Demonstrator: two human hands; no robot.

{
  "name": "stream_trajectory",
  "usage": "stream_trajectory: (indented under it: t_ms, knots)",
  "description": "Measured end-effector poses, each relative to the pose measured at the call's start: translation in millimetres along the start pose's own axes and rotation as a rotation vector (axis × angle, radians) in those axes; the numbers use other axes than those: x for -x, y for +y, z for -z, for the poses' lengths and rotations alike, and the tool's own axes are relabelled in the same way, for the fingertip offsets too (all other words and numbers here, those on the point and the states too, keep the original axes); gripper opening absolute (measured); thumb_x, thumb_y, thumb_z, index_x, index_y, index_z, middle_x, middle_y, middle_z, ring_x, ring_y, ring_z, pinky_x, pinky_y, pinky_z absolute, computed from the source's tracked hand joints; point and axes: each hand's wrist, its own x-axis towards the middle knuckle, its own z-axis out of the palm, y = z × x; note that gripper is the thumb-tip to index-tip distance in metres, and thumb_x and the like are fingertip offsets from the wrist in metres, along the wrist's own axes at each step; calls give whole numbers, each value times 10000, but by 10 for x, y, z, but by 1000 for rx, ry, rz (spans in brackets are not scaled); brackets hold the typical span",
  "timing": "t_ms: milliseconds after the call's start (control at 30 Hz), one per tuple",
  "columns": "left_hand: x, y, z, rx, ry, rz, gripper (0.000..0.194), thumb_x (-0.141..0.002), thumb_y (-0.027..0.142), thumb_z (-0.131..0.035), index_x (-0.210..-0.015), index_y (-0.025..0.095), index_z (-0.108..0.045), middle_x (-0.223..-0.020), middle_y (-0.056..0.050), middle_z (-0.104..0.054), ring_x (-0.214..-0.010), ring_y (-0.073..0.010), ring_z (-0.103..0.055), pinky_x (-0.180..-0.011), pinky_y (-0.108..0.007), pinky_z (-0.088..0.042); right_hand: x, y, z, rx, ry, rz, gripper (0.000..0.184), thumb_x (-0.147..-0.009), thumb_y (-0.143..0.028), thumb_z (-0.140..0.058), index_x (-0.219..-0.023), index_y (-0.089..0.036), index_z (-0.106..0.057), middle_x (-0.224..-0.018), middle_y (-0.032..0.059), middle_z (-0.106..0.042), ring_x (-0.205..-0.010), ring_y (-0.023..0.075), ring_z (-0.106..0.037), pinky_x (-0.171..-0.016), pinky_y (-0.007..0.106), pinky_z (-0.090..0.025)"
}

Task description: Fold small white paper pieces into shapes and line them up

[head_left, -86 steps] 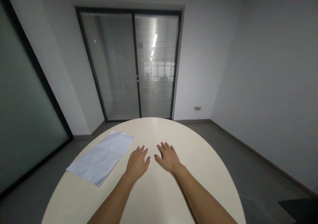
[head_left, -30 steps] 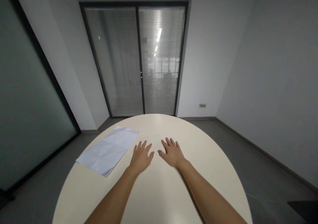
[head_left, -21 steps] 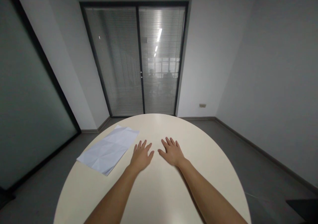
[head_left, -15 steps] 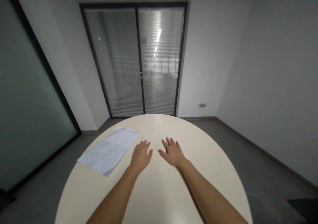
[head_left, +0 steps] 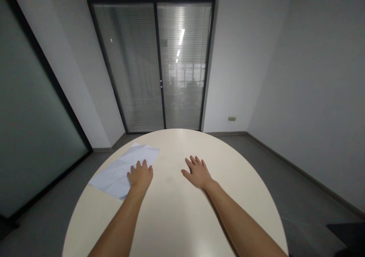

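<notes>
White creased sheets of paper (head_left: 114, 175) lie at the left of a round cream table (head_left: 176, 219). Over their right edge is my left hand (head_left: 140, 177), palm down with its fingers spread; it hides part of the paper. Whether it presses on the sheets I cannot tell. My right hand (head_left: 198, 172) rests flat on the bare tabletop right of the middle, fingers apart, holding nothing.
Beyond the table stands a glass door (head_left: 182, 97) with blinds and a dark frame. A frosted glass panel (head_left: 31, 135) is at the left. A wall socket (head_left: 232, 119) sits low on the back wall. A dark object (head_left: 346, 232) shows at the lower right.
My left hand has moved left from the bare tabletop to above the paper's right edge. My right hand has stayed in place. The view has tipped slightly.
</notes>
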Motion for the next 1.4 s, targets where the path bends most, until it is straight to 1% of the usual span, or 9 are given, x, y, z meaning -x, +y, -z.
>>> stream_trajectory:
  t_ms: [133,367,733,967,1067,1167,1233,1333,1400]
  knots:
    - [-5,-16,119,-18,-6,-67,400,-985,335,-393,-1235,136,-632,-1259,-182,-663,-1152,-324,-619,-843,-375,-512,0,-50,19,-1,-12,-8,760,-962,-661,-359,-1579,-218,-336,-1674,119,-196,-1548,347,-106,-1215,517,-54]
    - [-71,-102,106,34,0,-64,390,-1009,361,-375,-1054,141,-694,-1030,-166,-748,-969,-313,-716,-750,-371,-524,10,-80,10,-5,0,-3,750,-964,-653,-362,-1570,-211,-355,-1669,128,-213,-1545,349,-122,-1215,512,-60]
    - [-81,-145,57,0,-24,-144,333,-1012,315,-413,-1073,123,-678,-1073,-164,-742,-994,-277,-714,-751,-330,-520,58,-82,-22,1,-14,-3,752,-965,-653,-355,-1573,-209,-349,-1673,129,-196,-1547,352,-108,-1215,520,-40]
    - [54,9,259,48,158,-166,318,-1034,310,-397,-1087,131,-655,-1072,-147,-714,-1058,-264,-669,-783,-306,-507,106,-86,-12,-30,0,7,729,-961,-629,-395,-1550,-200,-386,-1664,134,-230,-1540,360,-133,-1213,533,-57]
    - [197,220,334,60,180,-294,278,-1029,281,-420,-1091,139,-651,-1092,-138,-700,-1071,-258,-644,-856,-326,-501,102,-77,16,-101,99,16,680,-966,-553,-422,-1528,-171,-409,-1632,135,-317,-1513,318,-237,-1222,496,-119]
    - [415,493,336,82,81,-482,240,-1017,251,-451,-1071,153,-664,-1097,-135,-698,-1107,-259,-630,-891,-329,-499,113,-68,105,-213,369,-20,584,-1002,-425,-342,-1486,-115,-444,-1580,140,-405,-1452,232,-352,-1212,371,-224]
    - [595,669,311,98,31,-631,237,-1007,215,-459,-1114,152,-661,-1152,-139,-693,-1169,-267,-611,-970,-358,-481,138,-62,179,-253,511,-24,540,-1014,-378,-291,-1450,-126,-485,-1557,126,-436,-1432,217,-369,-1200,346,-260]
    - [866,847,301,112,-51,-970,220,-993,214,-492,-1112,153,-666,-1117,-122,-715,-1129,-273,-633,-1101,-447,-395,185,-53,230,-246,510,57,504,-1022,-368,-288,-1425,-183,-527,-1538,98,-465,-1423,228,-381,-1201,384,-274]
    - [1002,886,336,179,-160,-1123,174,-973,253,-533,-1024,169,-677,-1077,-103,-723,-1053,-253,-660,-995,-384,-472,206,-43,195,-223,436,97,488,-1028,-370,-315,-1423,-192,-541,-1527,102,-481,-1413,233,-402,-1197,396,-285]
